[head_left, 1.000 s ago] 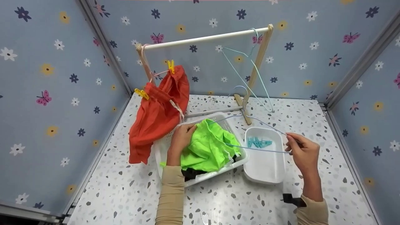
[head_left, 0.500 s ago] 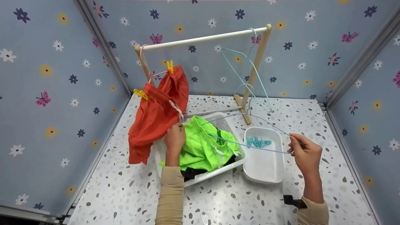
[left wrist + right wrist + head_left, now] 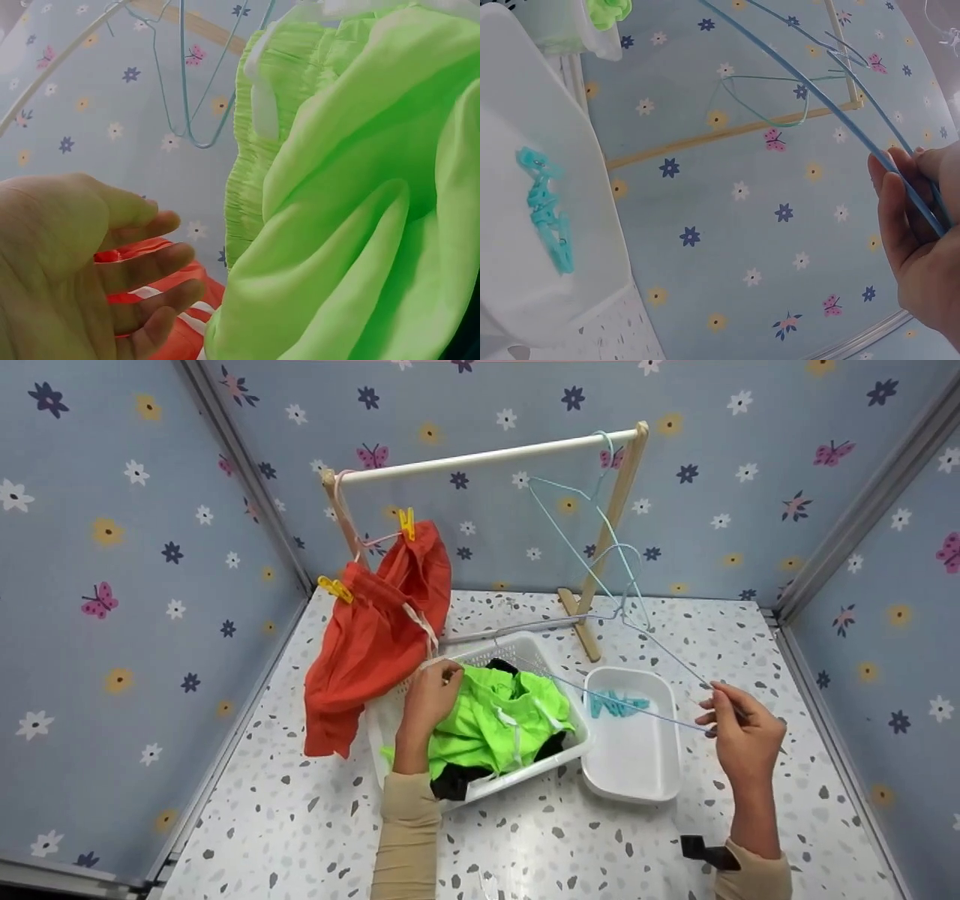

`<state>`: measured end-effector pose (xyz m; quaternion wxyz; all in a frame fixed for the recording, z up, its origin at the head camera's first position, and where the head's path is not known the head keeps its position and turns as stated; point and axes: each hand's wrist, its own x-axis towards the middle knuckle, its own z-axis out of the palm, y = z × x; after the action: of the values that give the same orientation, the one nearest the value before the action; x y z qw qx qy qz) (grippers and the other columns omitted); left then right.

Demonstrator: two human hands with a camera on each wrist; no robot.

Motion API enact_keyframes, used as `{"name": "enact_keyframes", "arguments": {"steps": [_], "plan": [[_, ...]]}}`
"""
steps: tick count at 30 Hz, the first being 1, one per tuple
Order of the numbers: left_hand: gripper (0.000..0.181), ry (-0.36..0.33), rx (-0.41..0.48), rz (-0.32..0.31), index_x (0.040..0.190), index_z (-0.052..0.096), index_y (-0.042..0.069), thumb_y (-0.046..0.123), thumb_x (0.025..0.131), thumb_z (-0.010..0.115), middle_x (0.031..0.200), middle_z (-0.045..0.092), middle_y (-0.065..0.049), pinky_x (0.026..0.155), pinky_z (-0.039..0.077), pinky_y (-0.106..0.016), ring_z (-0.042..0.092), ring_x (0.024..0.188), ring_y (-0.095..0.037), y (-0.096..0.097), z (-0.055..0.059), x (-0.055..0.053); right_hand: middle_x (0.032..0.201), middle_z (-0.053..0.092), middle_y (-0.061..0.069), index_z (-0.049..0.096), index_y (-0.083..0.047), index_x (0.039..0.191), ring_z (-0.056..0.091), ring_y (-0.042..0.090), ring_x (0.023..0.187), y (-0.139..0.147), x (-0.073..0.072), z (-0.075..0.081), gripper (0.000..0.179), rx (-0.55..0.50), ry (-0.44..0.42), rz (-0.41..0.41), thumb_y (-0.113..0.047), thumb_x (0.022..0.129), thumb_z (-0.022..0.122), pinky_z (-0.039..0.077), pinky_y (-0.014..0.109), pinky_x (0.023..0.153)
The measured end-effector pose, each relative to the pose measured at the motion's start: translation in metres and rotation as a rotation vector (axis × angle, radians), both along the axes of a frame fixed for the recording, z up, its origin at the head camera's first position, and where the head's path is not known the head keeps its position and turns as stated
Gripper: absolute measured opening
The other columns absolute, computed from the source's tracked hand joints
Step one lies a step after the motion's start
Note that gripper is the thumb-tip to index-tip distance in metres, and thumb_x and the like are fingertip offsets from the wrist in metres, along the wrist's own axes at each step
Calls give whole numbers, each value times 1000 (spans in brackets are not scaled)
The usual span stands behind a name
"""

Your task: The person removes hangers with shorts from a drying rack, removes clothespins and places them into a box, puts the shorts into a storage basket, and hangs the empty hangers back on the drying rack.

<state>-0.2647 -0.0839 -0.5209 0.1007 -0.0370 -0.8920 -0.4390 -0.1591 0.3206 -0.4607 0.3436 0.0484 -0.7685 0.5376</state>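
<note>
My right hand (image 3: 750,735) pinches one end of a light blue wire clothes hanger (image 3: 810,86), whose hook points up toward the rack. The hanger's other end reaches over the white laundry basket (image 3: 550,759). In the basket lies a bright green garment (image 3: 487,727) with a gathered waistband and white drawstring, on top of something black (image 3: 459,781). Just left of the green cloth is my left hand (image 3: 431,701). The left wrist view shows this hand's fingers (image 3: 161,262) loosely bent, apart from the cloth, with nothing in them.
A rack with a white rail (image 3: 487,457) stands behind. Red shorts (image 3: 375,652) hang at its left on a pink hanger with yellow clothespins (image 3: 336,589). A mint hanger (image 3: 553,517) hangs at the right. Teal clothespins (image 3: 616,705) lie in a white tub (image 3: 634,765).
The green garment has come off the blue hanger and dropped lower into the basket. My right hand has drawn the hanger right and slightly up. The left hand has let go of the cloth.
</note>
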Motion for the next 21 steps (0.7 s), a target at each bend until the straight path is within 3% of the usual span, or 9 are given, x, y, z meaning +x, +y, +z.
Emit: {"name": "enact_keyframes", "arguments": {"steps": [5, 11, 17, 21], "plan": [[19, -41, 12, -45, 103, 73, 5, 19, 97, 60, 93, 67, -3, 79, 48, -39, 61, 89, -19, -5, 2, 5, 87, 69, 20, 66, 14, 109, 67, 13, 59, -2, 0, 2, 19, -93, 9, 32, 5, 96, 55, 50, 18, 51], [18, -36, 31, -59, 102, 73, 9, 20, 98, 59, 94, 67, -3, 78, 49, -39, 62, 88, -18, -12, 6, 15, 96, 70, 19, 65, 10, 114, 68, 14, 65, -1, -5, -6, 22, -145, -4, 48, 1, 98, 53, 51, 20, 54], [18, 1, 37, -13, 105, 73, 11, 21, 98, 60, 93, 68, 0, 76, 50, -37, 63, 84, -16, -20, 11, 32, 99, 68, 19, 61, 12, 118, 68, 18, 66, 1, -10, -10, 26, -319, 26, 158, -4, 99, 52, 52, 22, 57], [15, 75, 1, 35, 102, 74, 14, 21, 97, 61, 88, 67, 3, 70, 50, -36, 62, 78, -14, -26, 23, 52, 102, 67, 20, 57, 16, 120, 68, 20, 68, 0, -9, -9, 30, -414, 36, 247, -5, 100, 50, 54, 24, 61]]}}
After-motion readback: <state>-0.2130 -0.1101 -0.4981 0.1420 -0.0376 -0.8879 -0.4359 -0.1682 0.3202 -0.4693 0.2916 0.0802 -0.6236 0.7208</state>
